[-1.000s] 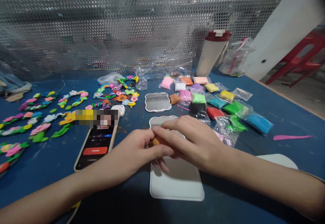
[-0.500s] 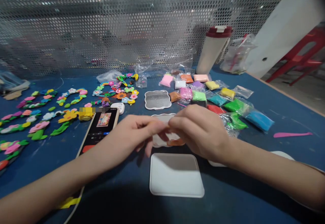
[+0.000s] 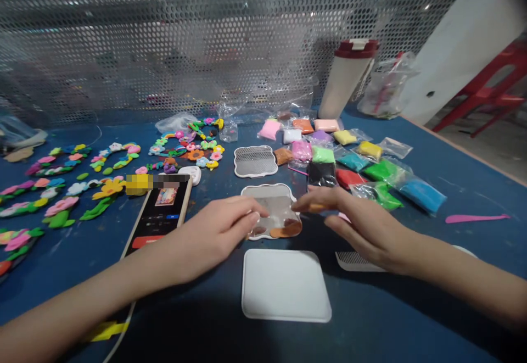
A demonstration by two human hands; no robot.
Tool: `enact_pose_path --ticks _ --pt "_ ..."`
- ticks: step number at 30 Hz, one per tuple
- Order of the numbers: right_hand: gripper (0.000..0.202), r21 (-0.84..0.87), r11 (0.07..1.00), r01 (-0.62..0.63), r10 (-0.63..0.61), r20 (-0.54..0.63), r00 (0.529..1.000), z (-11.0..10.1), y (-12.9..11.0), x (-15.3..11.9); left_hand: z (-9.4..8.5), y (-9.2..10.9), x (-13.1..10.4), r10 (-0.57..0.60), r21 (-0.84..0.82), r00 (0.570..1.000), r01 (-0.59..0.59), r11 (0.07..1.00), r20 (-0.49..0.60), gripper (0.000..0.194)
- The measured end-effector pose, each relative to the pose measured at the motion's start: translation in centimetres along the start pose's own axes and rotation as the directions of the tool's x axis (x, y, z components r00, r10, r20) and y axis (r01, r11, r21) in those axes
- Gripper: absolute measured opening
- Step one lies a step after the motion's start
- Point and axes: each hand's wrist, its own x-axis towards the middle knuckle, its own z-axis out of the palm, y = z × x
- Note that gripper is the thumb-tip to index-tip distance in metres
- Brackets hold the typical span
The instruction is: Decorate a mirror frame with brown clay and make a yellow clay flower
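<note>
Between my hands lies a small wavy-edged mirror [image 3: 280,201] with a white rim, reflecting parts of my fingers. My left hand [image 3: 218,234] is at its left edge, thumb and index finger stretched out and apart, with nothing visible in them. By the right edge is my right hand [image 3: 362,223], its fingers reaching left and the thumb apart below; I see nothing held. Whether the fingertips touch the rim, I cannot tell. Nearer me lies a white rounded rectangular plate [image 3: 286,286]. A white comb [image 3: 356,262] is partly hidden under my right hand.
Another wavy mirror [image 3: 256,162] lies farther back. Bagged colored clay packets [image 3: 323,155] spread to the right, near a pink modeling tool [image 3: 473,218]. Clay-flower-decorated pieces [image 3: 117,157] and a phone [image 3: 162,209] are on the left. A tumbler [image 3: 348,80] stands behind, before a perforated metal panel [image 3: 164,39].
My hands were together above the wavy mirror, fingertips meeting. Now they have moved apart to either side, fingers loosened, and more of the mirror, the black packet and the comb shows.
</note>
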Motion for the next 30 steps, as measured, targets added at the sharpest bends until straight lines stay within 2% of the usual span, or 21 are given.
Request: enact_pose_path --ticks 2,4,7,9,16,20,23,28,30 --pt "0.017 -0.062 0.984 0.168 -0.164 0.062 0.985 0.1 0.5 -0.9 0.6 -0.1 0.0 0.028 0.184 0.998 -0.037 0.982 0.053 0.028" --pt "0.018 -0.128 0.949 0.289 -0.279 0.09 0.956 0.3 1.0 -1.5 1.0 -0.5 0.1 0.003 0.361 0.997 -0.03 0.932 0.076 0.033" --pt "0.016 -0.239 0.905 0.352 -0.335 0.112 0.936 0.6 1.2 -1.8 1.4 -1.1 0.3 -0.028 0.576 0.997 -0.02 0.817 0.075 0.045" --pt "0.014 -0.262 0.895 0.361 -0.347 0.101 0.932 0.6 1.1 -1.7 1.5 -1.4 0.5 -0.045 0.646 0.995 -0.024 0.763 0.091 0.049" --pt "0.014 -0.266 0.886 0.38 -0.352 0.149 0.924 0.9 0.8 -1.3 1.5 -1.4 0.9 -0.038 0.676 0.994 -0.044 0.736 0.105 0.048" --pt "0.015 -0.325 0.889 0.323 -0.307 0.102 0.946 0.9 0.9 -1.5 1.3 -1.3 0.9 -0.047 0.657 0.992 -0.044 0.752 0.12 0.048" --pt "0.015 -0.356 0.89 0.285 -0.261 0.115 0.958 0.9 0.9 -1.5 1.4 -1.4 0.9 -0.052 0.658 0.992 -0.038 0.752 0.117 0.048" --pt "0.015 -0.322 0.914 0.246 -0.227 0.094 0.969 0.7 1.1 -1.4 1.4 -1.4 0.9 -0.044 0.65 0.993 -0.041 0.759 0.113 0.048" --pt "0.016 -0.299 0.927 0.226 -0.223 0.044 0.974 0.4 1.2 -1.3 1.3 -1.4 0.9 -0.033 0.651 0.993 -0.05 0.757 0.115 0.048"
